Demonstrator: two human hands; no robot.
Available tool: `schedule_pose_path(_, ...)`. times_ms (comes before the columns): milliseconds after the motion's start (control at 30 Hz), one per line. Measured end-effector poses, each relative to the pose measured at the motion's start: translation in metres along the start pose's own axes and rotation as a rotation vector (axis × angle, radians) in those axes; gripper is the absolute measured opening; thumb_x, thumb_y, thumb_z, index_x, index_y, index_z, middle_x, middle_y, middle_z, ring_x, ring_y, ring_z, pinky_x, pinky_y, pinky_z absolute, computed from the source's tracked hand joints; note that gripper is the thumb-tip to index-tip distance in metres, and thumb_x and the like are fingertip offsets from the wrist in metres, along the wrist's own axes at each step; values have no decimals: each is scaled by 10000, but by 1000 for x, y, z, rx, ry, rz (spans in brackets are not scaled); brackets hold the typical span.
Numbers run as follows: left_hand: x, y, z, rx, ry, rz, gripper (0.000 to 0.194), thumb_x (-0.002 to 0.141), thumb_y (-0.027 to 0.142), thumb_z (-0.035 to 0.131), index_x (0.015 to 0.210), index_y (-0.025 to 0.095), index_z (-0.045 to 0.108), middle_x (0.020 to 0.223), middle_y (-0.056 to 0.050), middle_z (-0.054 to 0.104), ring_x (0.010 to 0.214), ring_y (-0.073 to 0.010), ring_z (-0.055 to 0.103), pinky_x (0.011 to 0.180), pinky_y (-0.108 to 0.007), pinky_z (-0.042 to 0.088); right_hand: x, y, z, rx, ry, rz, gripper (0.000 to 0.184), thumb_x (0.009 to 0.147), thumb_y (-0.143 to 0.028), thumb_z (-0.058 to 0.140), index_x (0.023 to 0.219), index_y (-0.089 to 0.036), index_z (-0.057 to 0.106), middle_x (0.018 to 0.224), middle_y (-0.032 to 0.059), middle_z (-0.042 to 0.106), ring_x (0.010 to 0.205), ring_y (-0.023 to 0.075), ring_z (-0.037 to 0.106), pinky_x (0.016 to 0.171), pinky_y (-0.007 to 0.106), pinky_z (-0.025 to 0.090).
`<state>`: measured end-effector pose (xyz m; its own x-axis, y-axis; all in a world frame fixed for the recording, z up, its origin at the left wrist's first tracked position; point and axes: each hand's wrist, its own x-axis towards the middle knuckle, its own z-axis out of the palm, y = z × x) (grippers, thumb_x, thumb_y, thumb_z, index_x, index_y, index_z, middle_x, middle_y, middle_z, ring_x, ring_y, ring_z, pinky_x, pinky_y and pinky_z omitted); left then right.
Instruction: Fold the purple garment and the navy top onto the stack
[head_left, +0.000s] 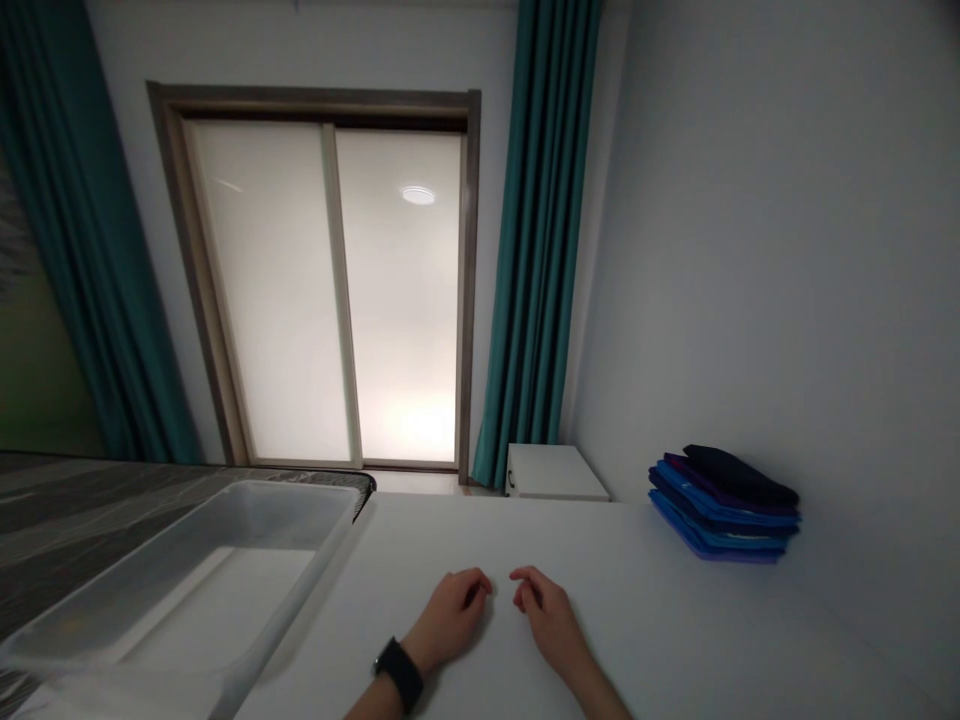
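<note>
Left hand [450,620] and right hand [551,622]: both empty, palms down on white worktop [637,600], fingers loosely curled, hands narrow and just apart. Black wristwatch [400,674] on left wrist. Clear plastic bin [322,565] near left hand, beyond worktop's left edge, on dark grey wood-grain surface [75,500]. Stack of folded blue and purple garments [724,510] well off to right, against wall [750,250], near-black piece on top. Low white cabinet [556,472] past worktop's far edge. Beyond: frosted glass sliding door [262,290] beside teal curtain [536,250].
</note>
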<state>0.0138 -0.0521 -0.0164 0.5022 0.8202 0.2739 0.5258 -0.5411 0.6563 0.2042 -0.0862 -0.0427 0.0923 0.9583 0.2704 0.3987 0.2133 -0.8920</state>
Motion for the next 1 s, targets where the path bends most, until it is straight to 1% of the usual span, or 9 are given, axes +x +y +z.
schedule_pose_path(167, -1, 1, 0, 23, -4, -8, 249, 872, 190, 410, 897, 187, 657, 826, -30, 683, 810, -195, 591, 780, -300, 416, -1, -4, -1, -9, -13, 7, 309, 838, -344, 403, 953, -190, 644, 689, 8, 602, 666, 181, 570, 646, 274, 431)
schedule_pose_path(433, 0, 5, -2, 46, -22, -3, 258, 875, 181, 405, 912, 191, 660, 868, -38, 700, 848, -204, 609, 821, -322, 423, -2, -8, -3, -57, -38, -11, 318, 852, -317, 379, 959, -180, 645, 697, 17, 605, 675, 183, 577, 658, 285, 436)
schedule_pose_path(600, -5, 9, -4, 85, -49, 43, 257, 886, 171, 401, 938, 197, 652, 921, -43, 706, 885, -207, 614, 857, -333, 429, -3, -10, -3, -86, -37, -50, 299, 867, -288, 380, 963, -192, 646, 719, 25, 631, 696, 190, 604, 685, 296, 464)
schedule_pose_path(733, -13, 17, -4, 98, -59, 97, 272, 903, 178, 391, 1043, 206, 622, 976, -50, 698, 914, -208, 619, 853, -331, 454, -4, -15, -5, -176, 80, -190, 260, 873, -259, 381, 939, -249, 633, 852, 35, 661, 815, 204, 632, 769, 316, 495)
schedule_pose_path(800, -16, 21, -2, 98, -69, 126, 278, 917, 187, 378, 1069, 212, 609, 996, -51, 696, 919, -205, 626, 853, -328, 467, -4, -16, -9, -228, 132, -226, 266, 876, -242, 373, 963, -265, 623, 921, 31, 656, 880, 203, 630, 816, 320, 497)
schedule_pose_path(900, -18, 26, 3, 93, -96, 186, 279, 933, 202, 370, 1076, 228, 608, 1025, -47, 696, 937, -195, 637, 866, -312, 480, -3, -14, -20, -301, 178, -200, 297, 837, -188, 413, 1043, -269, 612, 983, 20, 645, 948, 202, 616, 868, 323, 487)
schedule_pose_path(967, -18, 28, 7, 95, -105, 230, 271, 936, 216, 380, 1065, 237, 617, 1008, -44, 703, 923, -189, 647, 855, -295, 491, 1, -10, -37, -377, 224, -158, 341, 798, -158, 463, 1085, -273, 609, 1024, 15, 644, 997, 209, 601, 907, 327, 465)
schedule_pose_path(1000, -18, 30, 9, 96, -110, 253, 265, 936, 225, 386, 1055, 241, 622, 988, -42, 708, 906, -188, 652, 842, -287, 498, 4, -7, -49, -427, 249, -124, 353, 790, -156, 486, 1099, -275, 610, 1043, 13, 647, 1017, 209, 595, 924, 322, 450)
